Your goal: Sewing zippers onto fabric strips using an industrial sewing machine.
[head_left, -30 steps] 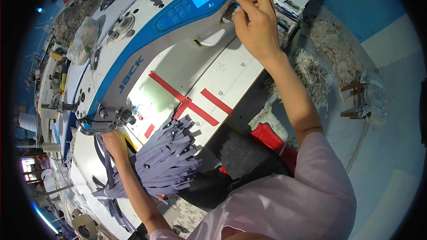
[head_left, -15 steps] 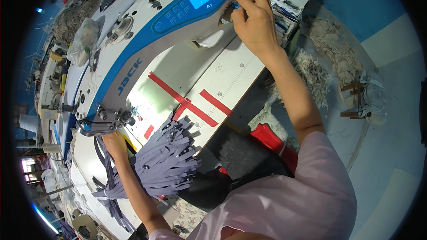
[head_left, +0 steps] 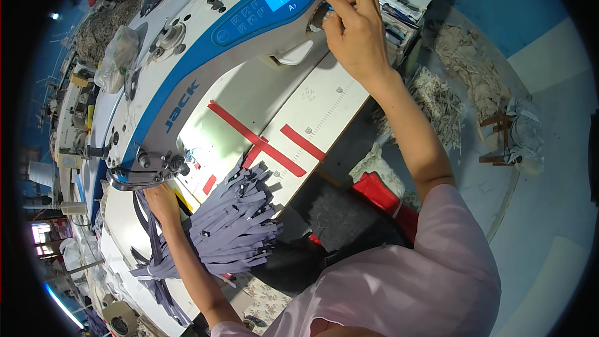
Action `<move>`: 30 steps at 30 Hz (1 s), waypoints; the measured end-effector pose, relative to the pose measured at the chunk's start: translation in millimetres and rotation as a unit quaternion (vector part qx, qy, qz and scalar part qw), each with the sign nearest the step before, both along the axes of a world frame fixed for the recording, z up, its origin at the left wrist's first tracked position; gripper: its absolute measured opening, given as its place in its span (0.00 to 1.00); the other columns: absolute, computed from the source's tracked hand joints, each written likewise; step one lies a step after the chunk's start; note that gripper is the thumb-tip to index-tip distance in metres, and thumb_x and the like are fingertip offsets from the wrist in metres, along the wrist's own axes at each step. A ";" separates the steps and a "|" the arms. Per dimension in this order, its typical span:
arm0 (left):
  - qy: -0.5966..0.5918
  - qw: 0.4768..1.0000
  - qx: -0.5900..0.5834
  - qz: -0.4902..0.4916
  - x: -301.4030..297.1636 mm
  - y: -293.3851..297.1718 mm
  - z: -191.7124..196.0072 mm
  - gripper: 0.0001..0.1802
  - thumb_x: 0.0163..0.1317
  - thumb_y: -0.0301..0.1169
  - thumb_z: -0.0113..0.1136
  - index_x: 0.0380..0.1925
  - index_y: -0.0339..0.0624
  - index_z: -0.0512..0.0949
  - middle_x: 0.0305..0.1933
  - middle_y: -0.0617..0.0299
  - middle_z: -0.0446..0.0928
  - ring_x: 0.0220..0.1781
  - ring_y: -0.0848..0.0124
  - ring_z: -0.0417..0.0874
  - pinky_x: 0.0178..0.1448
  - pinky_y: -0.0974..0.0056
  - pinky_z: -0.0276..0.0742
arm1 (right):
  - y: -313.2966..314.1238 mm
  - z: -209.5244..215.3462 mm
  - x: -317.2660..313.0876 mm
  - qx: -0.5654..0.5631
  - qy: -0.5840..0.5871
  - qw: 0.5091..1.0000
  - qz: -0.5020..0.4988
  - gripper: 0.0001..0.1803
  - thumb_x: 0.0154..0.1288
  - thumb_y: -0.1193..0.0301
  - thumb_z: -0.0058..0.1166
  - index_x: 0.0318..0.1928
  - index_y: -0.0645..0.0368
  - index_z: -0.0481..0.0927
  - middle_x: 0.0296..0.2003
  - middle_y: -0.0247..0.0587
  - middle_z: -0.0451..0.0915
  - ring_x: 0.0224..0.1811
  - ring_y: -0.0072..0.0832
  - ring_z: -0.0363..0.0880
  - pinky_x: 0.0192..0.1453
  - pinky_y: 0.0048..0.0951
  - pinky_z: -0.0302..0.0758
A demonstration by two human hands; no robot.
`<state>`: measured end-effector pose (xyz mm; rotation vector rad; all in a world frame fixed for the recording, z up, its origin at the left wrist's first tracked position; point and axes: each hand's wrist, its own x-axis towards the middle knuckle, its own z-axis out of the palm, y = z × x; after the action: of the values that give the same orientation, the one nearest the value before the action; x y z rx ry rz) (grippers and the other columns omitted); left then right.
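Observation:
A blue and white industrial sewing machine (head_left: 181,81) stretches across the upper left. On its control panel (head_left: 249,19), next to a lit display, the tip of my right hand's outstretched index finger rests at a button. The other fingers of my right hand (head_left: 360,40) are bent and hold nothing. My left hand (head_left: 163,205) is under the machine's needle end, its fingers hidden by the machine head. A thick bundle of grey-purple zipper strips (head_left: 231,221) lies beside and under my left forearm, tied near its lower left end.
Red tape strips (head_left: 256,140) mark the white machine table (head_left: 324,97). Below its front edge is a red cloth (head_left: 376,193) beside dark material. Fabric scraps (head_left: 430,103) and a small wooden stool (head_left: 496,140) stand on the right. More machines line the far left.
My right index finger has shifted very slightly left and down along the panel buttons. The left hand and the zipper bundle look the same.

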<state>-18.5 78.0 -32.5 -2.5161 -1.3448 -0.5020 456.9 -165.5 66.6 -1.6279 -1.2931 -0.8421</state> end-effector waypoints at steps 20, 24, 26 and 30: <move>0.004 0.999 0.024 -0.021 -4.1 2.5 -1.1 0.18 0.70 0.24 0.52 0.58 0.31 0.75 0.61 0.39 0.76 0.63 0.42 0.74 0.69 0.48 0.68 | -2.6 7.6 -5.7 -0.011 -0.037 0.999 0.009 0.36 0.60 0.86 0.53 0.67 0.41 0.78 0.45 0.42 0.73 0.45 0.35 0.72 0.51 0.35 0.75; -0.004 1.000 0.020 -0.022 -2.3 1.2 0.1 0.18 0.70 0.24 0.52 0.59 0.31 0.75 0.61 0.40 0.76 0.63 0.42 0.74 0.69 0.48 0.68 | -1.4 8.5 -5.2 -0.002 -0.039 0.999 0.008 0.36 0.60 0.85 0.54 0.67 0.41 0.79 0.45 0.41 0.73 0.45 0.35 0.72 0.51 0.35 0.75; -0.005 1.000 0.015 -0.019 -1.9 0.5 0.3 0.19 0.70 0.24 0.52 0.59 0.31 0.75 0.61 0.40 0.76 0.63 0.42 0.74 0.69 0.49 0.68 | -2.0 8.6 -5.6 -0.021 -0.061 0.998 -0.029 0.35 0.60 0.85 0.54 0.66 0.39 0.79 0.45 0.39 0.73 0.45 0.35 0.72 0.50 0.36 0.76; -0.008 0.999 0.021 -0.026 0.9 -0.5 0.9 0.18 0.70 0.24 0.52 0.58 0.31 0.75 0.61 0.39 0.76 0.63 0.41 0.74 0.68 0.48 0.68 | 3.0 -0.7 2.8 -0.008 -0.040 0.999 -0.022 0.36 0.60 0.84 0.54 0.67 0.37 0.78 0.45 0.39 0.73 0.45 0.36 0.72 0.51 0.36 0.76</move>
<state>-17.6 77.5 -31.7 -2.5232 -1.2627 -0.5560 459.7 -162.5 65.9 -1.6560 -1.3263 -0.9351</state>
